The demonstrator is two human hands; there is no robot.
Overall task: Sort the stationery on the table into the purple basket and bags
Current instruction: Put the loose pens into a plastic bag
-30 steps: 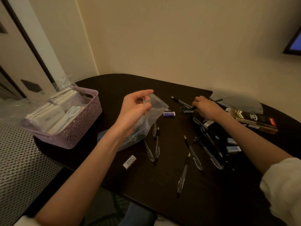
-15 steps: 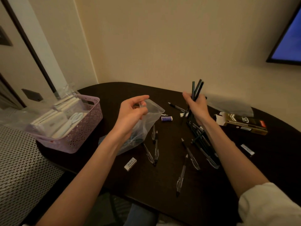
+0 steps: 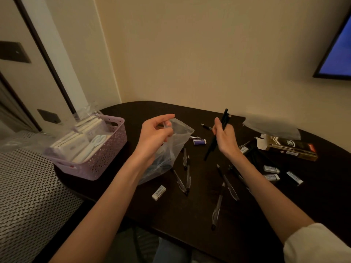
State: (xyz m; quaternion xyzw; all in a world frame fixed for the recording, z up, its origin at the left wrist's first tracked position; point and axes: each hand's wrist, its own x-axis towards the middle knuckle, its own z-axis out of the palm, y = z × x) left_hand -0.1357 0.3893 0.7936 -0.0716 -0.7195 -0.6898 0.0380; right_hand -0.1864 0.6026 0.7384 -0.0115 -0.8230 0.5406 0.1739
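My left hand (image 3: pixel 154 133) pinches the rim of a clear plastic bag (image 3: pixel 174 149) and holds its mouth up above the dark table (image 3: pixel 144 114). To the right of the bag, my right hand (image 3: pixel 225 139) grips a bundle of dark pencils (image 3: pixel 218 133), tilted near upright. The purple basket (image 3: pixel 98 160) stands at the table's left edge with white packs and scissors inside. Several clear pens (image 3: pixel 187 171) and white erasers (image 3: pixel 158 192) lie scattered on the table.
A dark pencil box (image 3: pixel 290 148) lies open at the right, with another clear bag (image 3: pixel 271 125) behind it. A small purple eraser (image 3: pixel 199 142) sits between my hands. A woven-patterned seat (image 3: pixel 24 196) adjoins the table on the left. A screen (image 3: pixel 338 50) hangs on the right wall.
My right hand closed on the pencils on the table, lifted them upright, and has carried them left toward the bag. My left hand keeps the bag's mouth raised.
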